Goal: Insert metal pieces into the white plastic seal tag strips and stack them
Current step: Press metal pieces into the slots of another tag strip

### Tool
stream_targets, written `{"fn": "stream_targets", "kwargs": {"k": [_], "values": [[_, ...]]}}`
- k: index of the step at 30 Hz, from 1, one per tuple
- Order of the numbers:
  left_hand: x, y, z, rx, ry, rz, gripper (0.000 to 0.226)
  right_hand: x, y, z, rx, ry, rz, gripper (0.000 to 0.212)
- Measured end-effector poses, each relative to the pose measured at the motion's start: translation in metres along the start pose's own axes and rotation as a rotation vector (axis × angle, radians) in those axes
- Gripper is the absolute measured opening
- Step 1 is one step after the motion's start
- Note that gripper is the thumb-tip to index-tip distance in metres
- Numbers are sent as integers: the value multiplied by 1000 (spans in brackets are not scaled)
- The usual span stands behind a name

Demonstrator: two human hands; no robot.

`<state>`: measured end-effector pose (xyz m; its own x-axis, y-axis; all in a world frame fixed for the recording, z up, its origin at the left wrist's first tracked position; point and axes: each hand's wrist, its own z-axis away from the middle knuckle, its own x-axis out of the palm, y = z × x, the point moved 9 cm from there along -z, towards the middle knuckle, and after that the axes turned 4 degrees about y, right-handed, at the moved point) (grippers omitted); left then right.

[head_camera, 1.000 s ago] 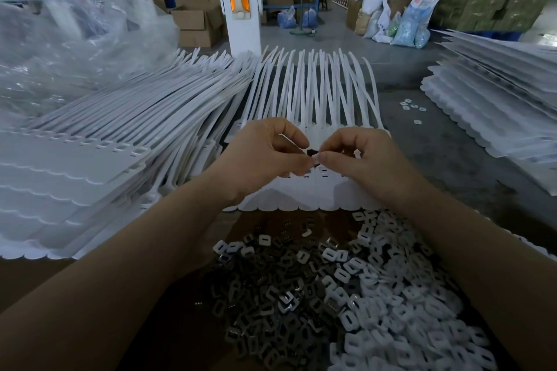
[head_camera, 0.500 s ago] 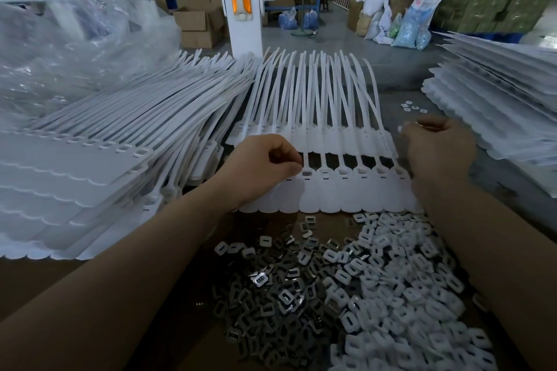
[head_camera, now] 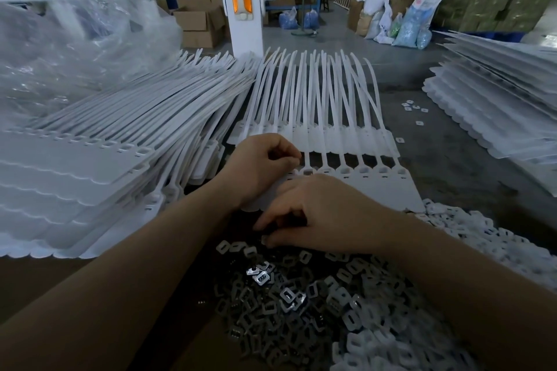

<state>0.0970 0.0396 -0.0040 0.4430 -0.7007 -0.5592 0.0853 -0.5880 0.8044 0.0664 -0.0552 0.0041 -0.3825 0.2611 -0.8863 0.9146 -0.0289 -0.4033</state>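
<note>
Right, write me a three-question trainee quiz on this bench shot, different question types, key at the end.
1. True or false: the right hand is down at the far edge of the pile of metal pieces.
2. Multiple choice: the left hand rests on
A. the clear plastic bag
B. the row of white seal tag strips in front of the person
C. the stack of strips at the right
3. Fill in: right of the metal pieces lies a heap of small ______ plastic pieces.

Key: 1 true; 2 B; 3 white
</note>
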Motion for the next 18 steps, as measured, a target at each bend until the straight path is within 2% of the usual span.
{"fn": "stream_targets", "kwargs": {"k": [7,10,13,18], "values": [[1,2,0,13,-11,-48,11,1,-4,1,-21,9,-16,13],[0,2,0,9,-17,-16,8,-5,1,3,27,72,-173,9],[-2,1,2,-10,-18,108,6,-24,22,6,146,252,-294,8],[-5,4,-1,21,33,125,7,-54,65,20,369,569,-385,9]]}}
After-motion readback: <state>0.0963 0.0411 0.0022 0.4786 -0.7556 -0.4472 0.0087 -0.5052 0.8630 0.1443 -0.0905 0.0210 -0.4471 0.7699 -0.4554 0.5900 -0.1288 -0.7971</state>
